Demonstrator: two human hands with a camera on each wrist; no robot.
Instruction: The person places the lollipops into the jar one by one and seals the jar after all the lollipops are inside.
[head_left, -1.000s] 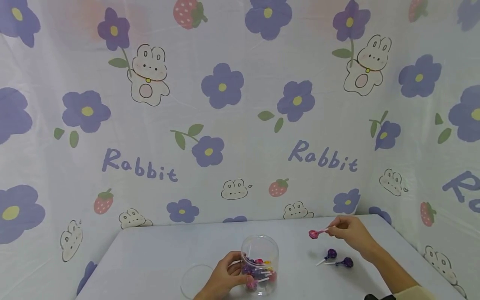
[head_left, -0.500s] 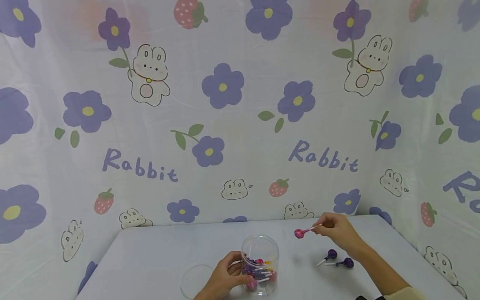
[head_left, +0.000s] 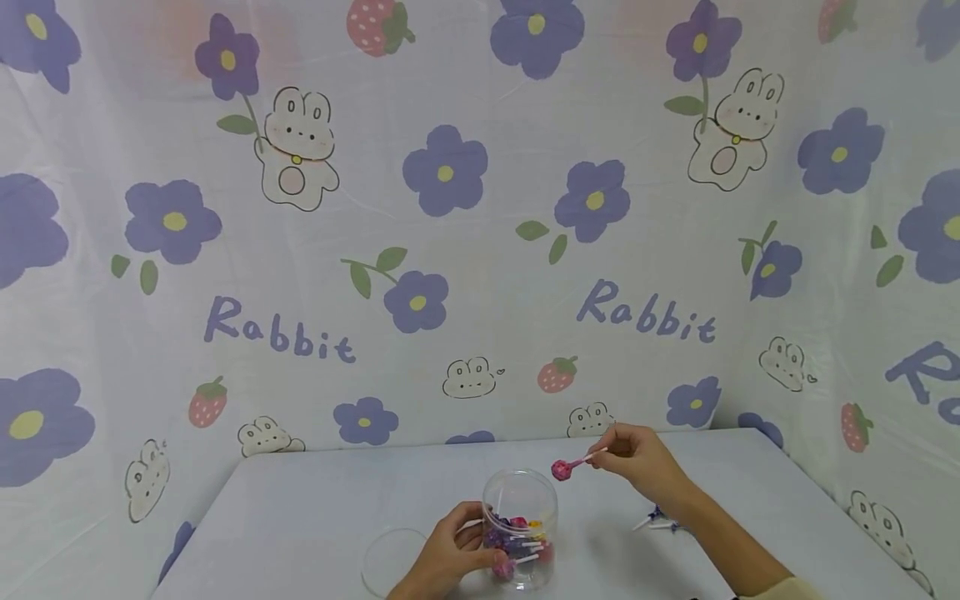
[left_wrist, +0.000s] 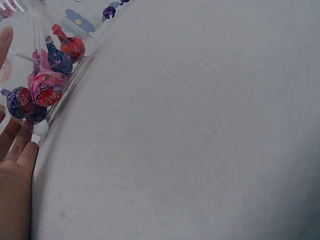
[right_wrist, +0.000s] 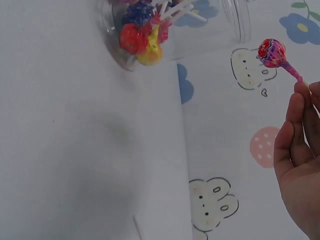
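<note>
Progress: several wrapped lollipops [head_left: 517, 542] already lie inside the clear round plastic jar [head_left: 520, 527]; by my reading the filling is well along but not finished.
In hand: one pink-wrapped lollipop on a white stick [head_left: 562, 469] hangs in the air just above and right of the jar's open mouth, not yet inside.
Left to do: two purple-wrapped lollipops [head_left: 658, 522] lie on the white table [head_left: 315, 508], partly hidden behind the right forearm; the clear round lid [head_left: 392, 562] lies apart, left of the jar.
Right hand [head_left: 637, 458]: fingers pinch the stick's end, the candy head pointing toward the jar.
Left hand [head_left: 448, 557]: fingers curl round the jar's left wall, steadying it upright on the table.
Gap: pink lollipop near the jar rim, not touching it.
</note>
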